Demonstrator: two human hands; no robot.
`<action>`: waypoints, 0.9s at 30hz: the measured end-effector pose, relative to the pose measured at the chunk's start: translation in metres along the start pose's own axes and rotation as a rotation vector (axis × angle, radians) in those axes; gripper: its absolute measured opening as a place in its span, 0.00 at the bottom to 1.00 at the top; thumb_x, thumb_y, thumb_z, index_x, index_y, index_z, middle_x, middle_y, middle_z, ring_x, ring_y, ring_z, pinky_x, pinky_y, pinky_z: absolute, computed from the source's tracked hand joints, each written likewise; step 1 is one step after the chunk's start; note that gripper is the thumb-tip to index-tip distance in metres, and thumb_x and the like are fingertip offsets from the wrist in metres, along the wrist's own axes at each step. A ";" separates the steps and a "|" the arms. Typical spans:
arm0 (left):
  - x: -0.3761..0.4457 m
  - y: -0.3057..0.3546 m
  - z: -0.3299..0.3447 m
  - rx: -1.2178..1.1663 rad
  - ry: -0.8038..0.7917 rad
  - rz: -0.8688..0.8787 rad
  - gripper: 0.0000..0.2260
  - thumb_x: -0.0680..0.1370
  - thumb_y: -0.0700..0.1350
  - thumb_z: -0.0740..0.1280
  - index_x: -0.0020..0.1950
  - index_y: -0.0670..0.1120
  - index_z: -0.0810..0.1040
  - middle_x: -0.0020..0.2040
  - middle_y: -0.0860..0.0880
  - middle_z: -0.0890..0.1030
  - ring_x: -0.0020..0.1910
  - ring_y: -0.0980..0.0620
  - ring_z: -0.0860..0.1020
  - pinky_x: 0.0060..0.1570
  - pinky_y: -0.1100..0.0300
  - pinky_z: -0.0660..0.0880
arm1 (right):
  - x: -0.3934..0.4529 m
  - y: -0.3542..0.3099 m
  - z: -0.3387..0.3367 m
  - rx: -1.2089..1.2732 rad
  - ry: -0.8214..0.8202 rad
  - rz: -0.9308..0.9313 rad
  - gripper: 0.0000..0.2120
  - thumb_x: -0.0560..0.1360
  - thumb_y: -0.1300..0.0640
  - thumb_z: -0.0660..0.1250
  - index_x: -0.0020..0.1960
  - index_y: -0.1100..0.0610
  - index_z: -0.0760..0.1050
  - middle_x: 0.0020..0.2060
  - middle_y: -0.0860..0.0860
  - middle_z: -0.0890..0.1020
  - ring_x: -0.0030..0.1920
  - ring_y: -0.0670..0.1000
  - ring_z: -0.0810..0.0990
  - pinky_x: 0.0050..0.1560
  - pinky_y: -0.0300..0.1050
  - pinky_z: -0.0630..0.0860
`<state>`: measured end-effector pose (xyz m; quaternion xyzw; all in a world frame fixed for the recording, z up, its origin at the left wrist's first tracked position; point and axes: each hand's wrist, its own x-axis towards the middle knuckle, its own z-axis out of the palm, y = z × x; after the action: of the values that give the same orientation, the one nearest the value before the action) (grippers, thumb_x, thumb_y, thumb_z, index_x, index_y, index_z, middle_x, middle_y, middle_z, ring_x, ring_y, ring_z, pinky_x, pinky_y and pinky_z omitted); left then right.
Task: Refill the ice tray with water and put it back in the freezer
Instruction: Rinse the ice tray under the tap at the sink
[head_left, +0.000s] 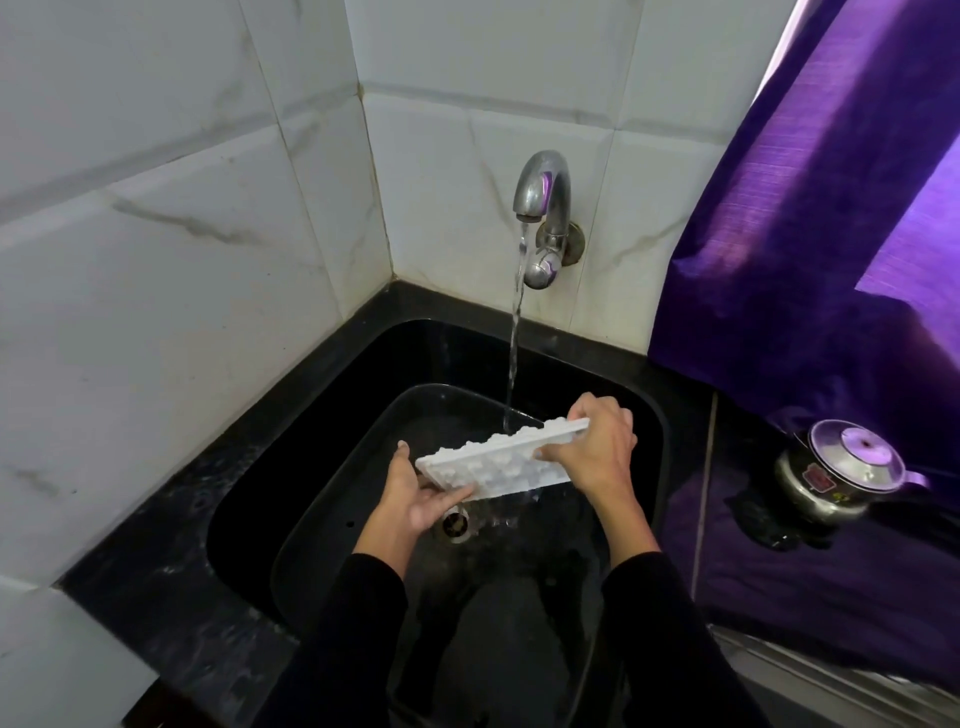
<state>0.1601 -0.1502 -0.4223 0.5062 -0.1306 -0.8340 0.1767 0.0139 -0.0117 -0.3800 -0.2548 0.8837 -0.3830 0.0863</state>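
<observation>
Two black sleeves (670, 639) come up from the bottom edge and reach over a black sink (249, 499). The left hand (423, 496) lies palm up at the near left end of a white ice tray (501, 462), its fingers curled under the tray's edge and its thumb over the corner, so it grips that end. The right hand (597, 447) comes over the far right end, back of the hand up, fingers wrapped over the long far edge and thumb on the near side, clasping the tray. Between the two hands the tray hangs above the sink bowl, tilted on its side so that the bumpy undersides of its cells face up and toward the camera; its long axis runs from lower left to upper right. Whether any cell holds water cannot be told.

Just below the left hand's fingers, the metal drain (456, 524) shows at the bottom of the bowl. The bowl looks wet, with glints near the drain.

A thin stream of water (514, 343) falls from a chrome tap (543, 208) fixed to the wall behind the sink and meets the tray's upper edge near its middle.

To the right, on the dark counter (727, 519), a small steel pot (841, 478) with a glass lid stands well apart from the sink. Above it hangs a purple curtain (810, 234). White marbled tiles (182, 234) cover the walls on the left and behind the tap
</observation>
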 end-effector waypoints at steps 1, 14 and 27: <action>0.003 0.003 -0.003 -0.036 0.005 -0.013 0.30 0.79 0.58 0.60 0.71 0.35 0.62 0.67 0.34 0.69 0.64 0.33 0.71 0.50 0.40 0.78 | -0.005 0.005 0.002 0.050 0.005 -0.015 0.25 0.56 0.58 0.82 0.34 0.48 0.65 0.44 0.46 0.73 0.51 0.48 0.66 0.53 0.45 0.67; -0.002 -0.003 -0.007 0.003 0.070 0.027 0.15 0.83 0.39 0.47 0.61 0.34 0.70 0.56 0.35 0.77 0.61 0.37 0.74 0.58 0.40 0.70 | -0.017 0.034 0.010 -0.184 -0.233 0.015 0.21 0.64 0.71 0.71 0.31 0.47 0.69 0.56 0.47 0.70 0.63 0.50 0.68 0.60 0.37 0.61; -0.001 -0.033 0.044 0.055 -0.187 0.228 0.15 0.82 0.44 0.56 0.63 0.39 0.76 0.57 0.40 0.81 0.52 0.45 0.80 0.48 0.54 0.77 | -0.012 -0.038 0.062 -0.430 -0.421 -0.452 0.24 0.84 0.50 0.46 0.78 0.55 0.54 0.78 0.50 0.53 0.77 0.48 0.48 0.75 0.44 0.41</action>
<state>0.1156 -0.1180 -0.4146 0.4130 -0.2260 -0.8480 0.2434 0.0610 -0.0669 -0.3959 -0.5288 0.8283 -0.1376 0.1240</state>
